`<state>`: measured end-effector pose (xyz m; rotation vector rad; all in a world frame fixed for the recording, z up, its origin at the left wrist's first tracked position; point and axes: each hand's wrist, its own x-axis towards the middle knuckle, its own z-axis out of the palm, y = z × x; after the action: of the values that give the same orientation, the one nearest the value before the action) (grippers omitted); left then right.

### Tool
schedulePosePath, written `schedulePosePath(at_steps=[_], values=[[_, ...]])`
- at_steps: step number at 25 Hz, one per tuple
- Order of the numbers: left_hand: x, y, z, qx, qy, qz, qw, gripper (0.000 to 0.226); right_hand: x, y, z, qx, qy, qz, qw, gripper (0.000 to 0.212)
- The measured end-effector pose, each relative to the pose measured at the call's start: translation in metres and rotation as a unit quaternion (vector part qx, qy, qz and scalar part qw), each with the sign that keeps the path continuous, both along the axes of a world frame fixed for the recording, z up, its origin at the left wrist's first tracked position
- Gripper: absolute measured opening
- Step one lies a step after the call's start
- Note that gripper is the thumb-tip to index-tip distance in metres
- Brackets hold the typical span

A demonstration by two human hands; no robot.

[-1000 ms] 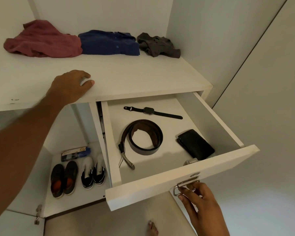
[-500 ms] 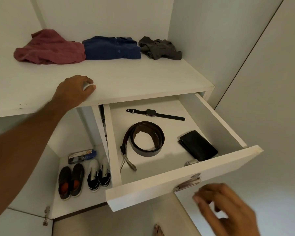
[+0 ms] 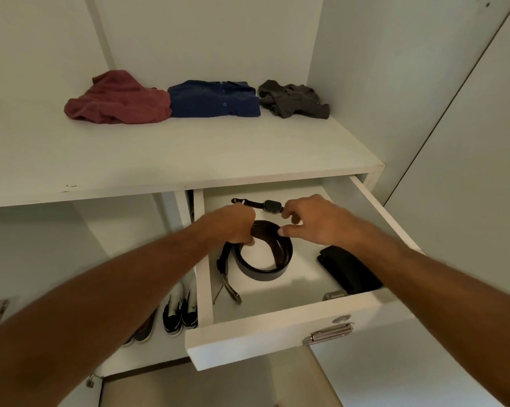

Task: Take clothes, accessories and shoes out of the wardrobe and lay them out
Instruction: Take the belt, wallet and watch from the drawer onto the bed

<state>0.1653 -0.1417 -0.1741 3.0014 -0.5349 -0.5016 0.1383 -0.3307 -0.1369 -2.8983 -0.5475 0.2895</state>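
Note:
The white drawer (image 3: 262,339) stands pulled out. Inside lie a coiled dark belt (image 3: 265,271) with a metal buckle, a black smartwatch (image 3: 269,205) at the back and a black wallet (image 3: 347,271) on the right. My left hand (image 3: 233,224) curls over the belt's back-left rim and grips it. My right hand (image 3: 312,221) hovers over the back of the coil with fingers apart. Its thumb touches the rim and its index finger is beside the watch, hiding one strap. Black-and-white shoes (image 3: 180,312) and a darker pair (image 3: 143,333) sit on the lower-left compartment floor.
On the shelf (image 3: 159,154) above the drawer lie a maroon garment (image 3: 118,99), a folded blue shirt (image 3: 215,99) and a crumpled grey garment (image 3: 294,101). A metal handle (image 3: 330,333) sticks out of the drawer front. A white door panel (image 3: 468,171) stands to the right.
My left hand left the shelf edge and went into the drawer onto the belt. My right hand let go of the handle and rose over the drawer front to the belt and watch.

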Motion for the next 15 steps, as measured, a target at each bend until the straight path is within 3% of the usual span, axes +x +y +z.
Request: schedulePosePath(at_steps=[4, 8, 11, 15], values=[[0.010, -0.004, -0.014, -0.011, 0.028, 0.004, 1.000, 0.039, 0.032, 0.037, -0.031, -0.080, 0.029, -0.009, 0.996, 0.066], [0.009, 0.001, -0.024, -0.024, 0.039, 0.003, 0.999, 0.053, 0.039, 0.047, -0.052, -0.141, 0.036, -0.011, 0.989, 0.040], [0.008, 0.006, -0.033, -0.033, 0.040, 0.015, 0.999, 0.046, 0.043, 0.043, -0.060, -0.046, 0.105, -0.067, 0.991, 0.023], [0.010, 0.004, -0.037, -0.044, 0.008, 0.040, 0.998, 0.047, 0.041, 0.038, -0.062, 0.037, 0.198, -0.158, 0.967, 0.035]])
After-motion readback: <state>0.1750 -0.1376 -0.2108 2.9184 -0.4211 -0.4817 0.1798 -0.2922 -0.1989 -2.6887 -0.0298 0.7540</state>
